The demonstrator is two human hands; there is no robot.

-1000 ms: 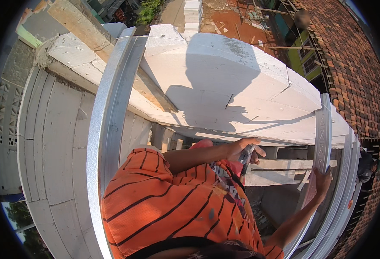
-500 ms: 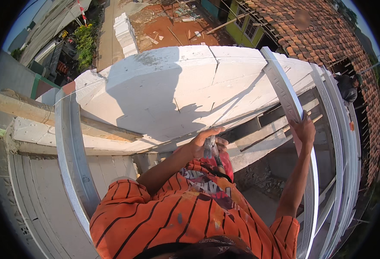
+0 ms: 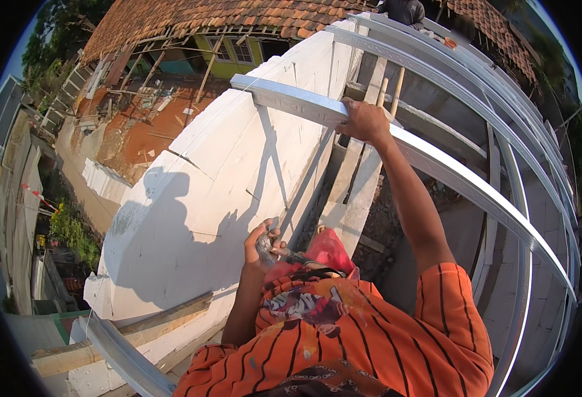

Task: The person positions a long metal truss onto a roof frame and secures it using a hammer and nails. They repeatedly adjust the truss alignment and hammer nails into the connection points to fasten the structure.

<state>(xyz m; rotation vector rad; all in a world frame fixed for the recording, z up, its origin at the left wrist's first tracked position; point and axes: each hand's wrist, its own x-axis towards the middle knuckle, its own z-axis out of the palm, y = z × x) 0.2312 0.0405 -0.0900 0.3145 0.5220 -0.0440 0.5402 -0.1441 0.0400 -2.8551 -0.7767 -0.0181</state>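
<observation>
My right hand [image 3: 365,122] grips a shiny galvanized metal channel [image 3: 459,171] whose far end rests on the top of the white block wall [image 3: 213,177]. My left hand [image 3: 256,246] is closed around a worn grey metal tool [image 3: 266,249], perhaps a hammer, with a dark handle, held low in front of my orange striped shirt [image 3: 370,331]. A red cloth [image 3: 327,250] lies just right of that hand. A second channel [image 3: 125,354] sits at lower left beside a wooden beam.
More metal channels [image 3: 426,59] run along the right. A person in dark clothes [image 3: 402,10] is at the far top. Planks [image 3: 363,192] lie below the channels over rubble. Beyond the wall are tiled roofs [image 3: 191,26], red earth [image 3: 142,139] and stacked white blocks [image 3: 102,182] far down.
My view has swung to the right, so the wall now runs diagonally and the held channel crosses the upper middle. My right hand still grips the channel; my left still holds the tool.
</observation>
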